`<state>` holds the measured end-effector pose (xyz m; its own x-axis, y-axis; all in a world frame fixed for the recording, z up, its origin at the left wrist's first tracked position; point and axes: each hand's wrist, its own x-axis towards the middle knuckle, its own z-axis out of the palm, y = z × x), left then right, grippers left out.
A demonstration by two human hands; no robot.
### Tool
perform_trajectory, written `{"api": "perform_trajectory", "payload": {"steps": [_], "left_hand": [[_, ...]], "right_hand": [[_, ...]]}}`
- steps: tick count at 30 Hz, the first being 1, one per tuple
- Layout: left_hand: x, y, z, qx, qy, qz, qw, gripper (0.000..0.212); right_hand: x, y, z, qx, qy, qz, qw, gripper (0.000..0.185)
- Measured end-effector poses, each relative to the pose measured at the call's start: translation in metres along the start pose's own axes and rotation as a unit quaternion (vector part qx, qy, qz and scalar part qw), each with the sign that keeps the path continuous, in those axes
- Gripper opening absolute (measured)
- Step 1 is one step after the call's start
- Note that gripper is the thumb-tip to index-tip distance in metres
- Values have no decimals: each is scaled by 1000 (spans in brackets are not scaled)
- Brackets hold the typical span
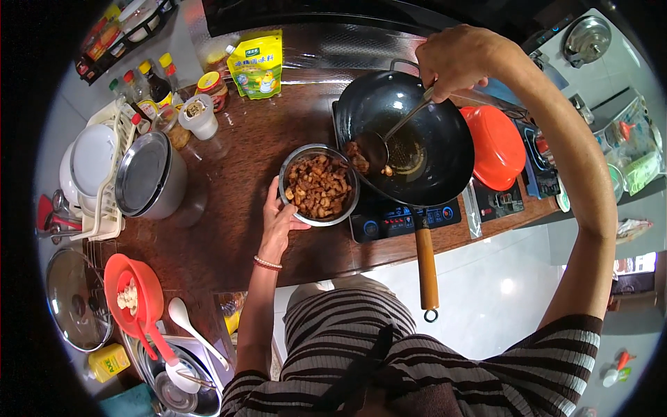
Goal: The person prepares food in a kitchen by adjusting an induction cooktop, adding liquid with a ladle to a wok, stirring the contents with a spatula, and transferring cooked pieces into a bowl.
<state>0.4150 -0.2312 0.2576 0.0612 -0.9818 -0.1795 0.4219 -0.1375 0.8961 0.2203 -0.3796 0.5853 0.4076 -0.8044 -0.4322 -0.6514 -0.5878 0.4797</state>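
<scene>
My left hand (280, 213) holds a steel bowl (319, 221) of browned meat pieces (319, 186) against the left rim of a black wok (437, 172). Gripped in my right hand (461, 60), above the wok's far side, is the handle of a metal ladle (409, 115). The ladle's head lies low in the wok near the bowl, with more browned pieces (357, 157) at its left edge. Some oil (406, 151) shows in the bottom of the wok. Beneath the wok is an induction cooktop (383, 227) with its display lit.
The wok's wooden handle (428, 268) points towards me past the counter edge. A red plastic basin (497, 151) stands right of the wok. To the left are a lidded metal pot (169, 182), seasoning jars, a dish rack (107, 203) and a red colander (151, 281). A yellow pouch (258, 65) stands behind.
</scene>
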Motion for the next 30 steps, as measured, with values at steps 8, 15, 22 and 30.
{"api": "perform_trajectory", "payload": {"steps": [8, 15, 22, 30], "left_hand": [[2, -1, 0, 0, -2, 4, 1000, 68], [3, -3, -1, -10, -7, 17, 1000, 67], [5, -4, 0, -17, -11, 30, 999, 69], [6, -7, -4, -17, -4, 19, 1000, 67]], "right_hand": [[-3, 1, 1, -2, -35, -4, 999, 24], [-18, 16, -14, 54, -45, -13, 997, 23], [-45, 25, -34, 62, -3, 7, 998, 23], [-70, 14, -39, 39, 109, 23, 993, 24]]}}
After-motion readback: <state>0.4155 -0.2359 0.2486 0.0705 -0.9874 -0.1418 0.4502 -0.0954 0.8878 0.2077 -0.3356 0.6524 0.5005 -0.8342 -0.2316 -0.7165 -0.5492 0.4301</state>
